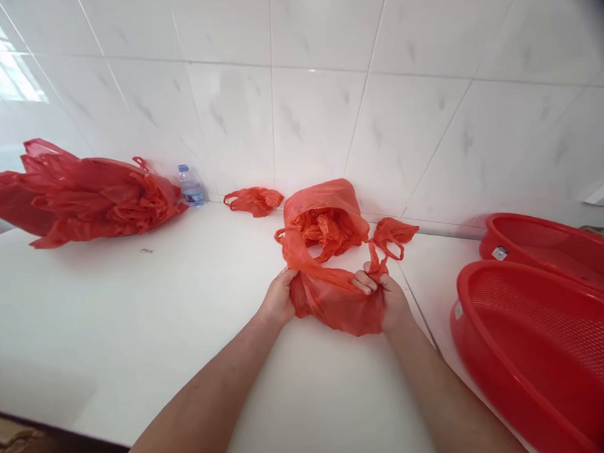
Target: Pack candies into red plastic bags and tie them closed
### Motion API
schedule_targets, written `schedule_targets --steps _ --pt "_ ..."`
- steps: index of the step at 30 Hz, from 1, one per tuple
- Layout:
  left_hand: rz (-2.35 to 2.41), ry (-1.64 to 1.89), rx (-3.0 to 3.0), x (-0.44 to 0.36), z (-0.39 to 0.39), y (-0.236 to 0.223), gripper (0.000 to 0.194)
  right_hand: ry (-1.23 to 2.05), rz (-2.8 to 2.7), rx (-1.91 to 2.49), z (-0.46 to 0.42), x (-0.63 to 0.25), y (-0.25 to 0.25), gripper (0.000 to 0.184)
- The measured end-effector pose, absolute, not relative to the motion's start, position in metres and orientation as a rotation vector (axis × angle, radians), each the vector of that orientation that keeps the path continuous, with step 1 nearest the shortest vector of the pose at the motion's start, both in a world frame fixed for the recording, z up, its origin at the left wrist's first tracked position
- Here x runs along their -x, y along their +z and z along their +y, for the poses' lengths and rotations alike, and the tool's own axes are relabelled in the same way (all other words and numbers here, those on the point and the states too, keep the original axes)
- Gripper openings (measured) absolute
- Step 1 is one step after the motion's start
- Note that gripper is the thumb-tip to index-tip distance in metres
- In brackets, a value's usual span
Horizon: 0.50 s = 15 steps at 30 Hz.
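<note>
Bare forearms (213,380) stretch over a white bench (136,327) to a red bag

Held low over the middle of the bench, a thin red plastic bag (338,302) is spread between two hands. The left hand (282,297) is closed on its left edge, thumb uppermost and most fingers hidden. The right hand (392,299) is clamped on the opposite edge, fingers curled over the plastic, with a handle loop rising above them.

Just behind, a second red bag (323,192) lies with its mouth towards the camera, crumpled red plastic (327,229) inside. The held bag's left strap overlaps it in view; whether they touch, I cannot tell. Small crumpled bags lie on either side, one to the left (255,200) and one to the right (395,232).

Further left, a large heap of red bags (90,195) sits beside a clear bottle with a blue cap (193,194), near the tiled wall (321,105). At the right stand two red baskets (529,377), one behind the other.
</note>
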<state>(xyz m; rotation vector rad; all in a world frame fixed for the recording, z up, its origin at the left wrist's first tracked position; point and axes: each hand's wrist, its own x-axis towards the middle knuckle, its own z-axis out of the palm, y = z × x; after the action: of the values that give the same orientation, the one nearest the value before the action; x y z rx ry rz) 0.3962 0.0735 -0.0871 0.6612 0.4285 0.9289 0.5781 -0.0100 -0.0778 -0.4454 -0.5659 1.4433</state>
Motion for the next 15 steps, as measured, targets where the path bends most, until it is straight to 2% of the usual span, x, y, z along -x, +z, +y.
schedule_targets --steps 3,6,8,11,15 --pt "0.463 0.877 -0.630 -0.397 0.074 -0.091 0.015 1.532 -0.547 0.493 -0.009 -0.571 -0.089 0.002" --pt "0.505 0.866 -0.659 -0.397 0.074 -0.089 0.012 1.517 -0.562 0.554 -0.012 -0.565 -0.085 0.020" --pt "0.569 0.859 -0.696 -0.397 0.074 -0.089 0.017 1.491 -0.598 0.606 -0.014 -0.561 -0.079 0.028" --pt "0.650 0.824 -0.728 -0.397 0.073 -0.094 0.023 1.436 -0.679 0.707 -0.018 -0.554 -0.074 0.023" --pt "0.696 0.847 -0.750 -0.399 0.070 -0.097 0.017 1.340 -0.753 0.835 -0.023 -0.542 -0.071 0.018"
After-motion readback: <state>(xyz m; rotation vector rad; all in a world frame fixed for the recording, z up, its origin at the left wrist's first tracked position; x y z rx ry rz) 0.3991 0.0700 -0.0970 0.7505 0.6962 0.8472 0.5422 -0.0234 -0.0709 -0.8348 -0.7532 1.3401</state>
